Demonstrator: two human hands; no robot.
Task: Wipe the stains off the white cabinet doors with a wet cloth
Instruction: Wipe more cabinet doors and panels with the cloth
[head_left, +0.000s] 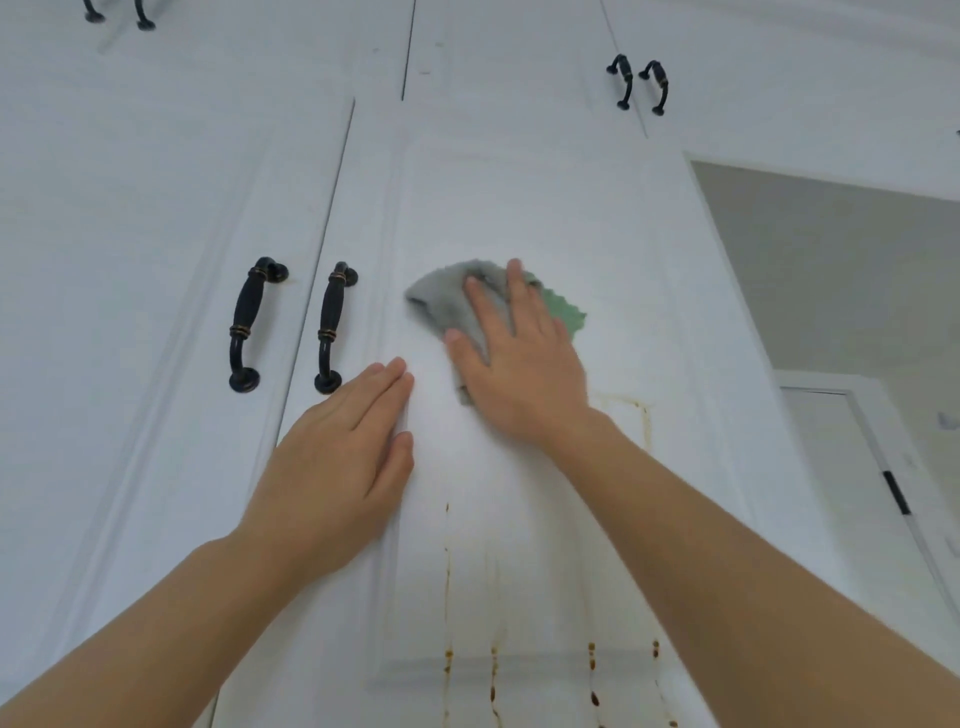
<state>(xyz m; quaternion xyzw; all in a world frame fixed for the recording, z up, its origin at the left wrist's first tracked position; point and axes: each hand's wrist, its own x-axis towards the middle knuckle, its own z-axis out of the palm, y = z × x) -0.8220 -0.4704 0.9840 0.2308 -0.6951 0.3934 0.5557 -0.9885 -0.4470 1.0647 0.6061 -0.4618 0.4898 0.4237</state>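
A grey and green cloth (441, 304) is pressed flat against the white cabinet door (545, 208) under my right hand (514, 364), whose fingers spread over it. My left hand (343, 462) rests flat on the same door, just left and below the cloth, fingers together and holding nothing. Brown drip stains (447, 597) run down the lower part of the door, with darker drops (592, 660) near its bottom moulding. A faint yellowish streak (644, 415) shows just right of my right wrist.
Two black door handles (327, 332) (249, 322) flank the seam left of my hands. Another pair of handles (639, 85) sits on the upper cabinets. To the right, the cabinet ends at a grey wall (831, 260) and a white door frame (857, 441).
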